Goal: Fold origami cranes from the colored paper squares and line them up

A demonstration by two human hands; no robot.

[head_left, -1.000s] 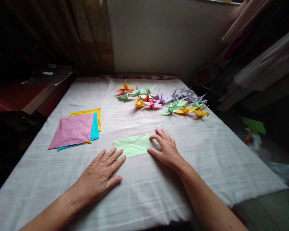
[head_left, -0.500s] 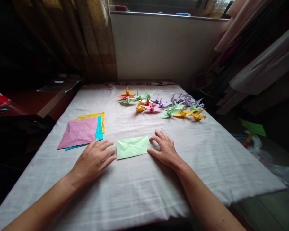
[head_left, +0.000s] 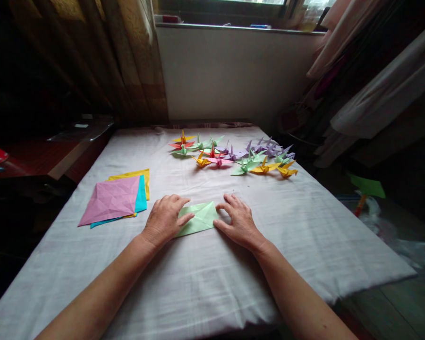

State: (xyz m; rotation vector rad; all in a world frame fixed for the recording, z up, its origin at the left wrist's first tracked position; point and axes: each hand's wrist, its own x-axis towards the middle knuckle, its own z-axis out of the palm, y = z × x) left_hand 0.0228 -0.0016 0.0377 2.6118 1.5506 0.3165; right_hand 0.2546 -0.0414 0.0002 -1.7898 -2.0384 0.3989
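Observation:
A light green sheet of origami paper [head_left: 201, 219], folded into a rectangle and marked with creases, lies flat on the cloth-covered table [head_left: 184, 293]. My left hand [head_left: 166, 217] rests over the left part of the paper and hides that end. Its thumb and forefinger are apart, and the thumb lies on the paper. At the right edge is my right hand [head_left: 237, 219], fingers curved and spread, with the thumb tip touching or very near the paper's edge.
Left of my hands lies a stack of creased pink [head_left: 113, 200], blue [head_left: 140, 196] and yellow paper [head_left: 146, 177]. Several folded paper cranes [head_left: 248, 165] in orange, red, green, pink and purple stand toward the back. A wooden desk [head_left: 53, 160] adjoins the table's left side.
My left hand has moved right, from beside the green paper onto its left part. The right hand stays by the right edge. The whole view has shifted slightly.

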